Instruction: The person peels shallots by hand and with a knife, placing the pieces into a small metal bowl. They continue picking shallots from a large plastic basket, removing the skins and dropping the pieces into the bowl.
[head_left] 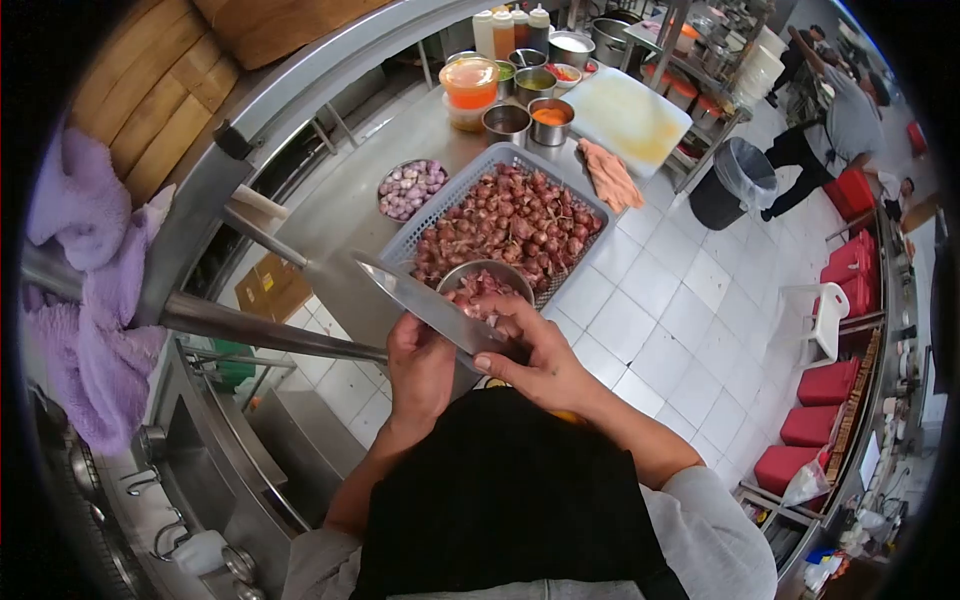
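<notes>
A broad kitchen knife [425,305] slants across the front of me, its tip to the upper left. My right hand [535,355] is closed round its handle end, the thumb pressed along the blade. Behind the blade my left hand [420,365] has its fingers curled in; the blade hides what they hold, if anything. Just beyond both hands, a metal bowl [528,284] with reddish skins in it stands in the near end of a grey plastic basket [590,232]. Unpeeled shallots [515,215] fill the basket. Peeled purple shallots [412,190] lie in a bowl to its left.
On the steel table [345,225] stand an orange-filled tub [470,85], several metal pots and squeeze bottles [505,35]. A cutting board [620,115] and an orange cloth [607,175] lie to the right. A lined bin [733,185] and a person [840,105] are farther right.
</notes>
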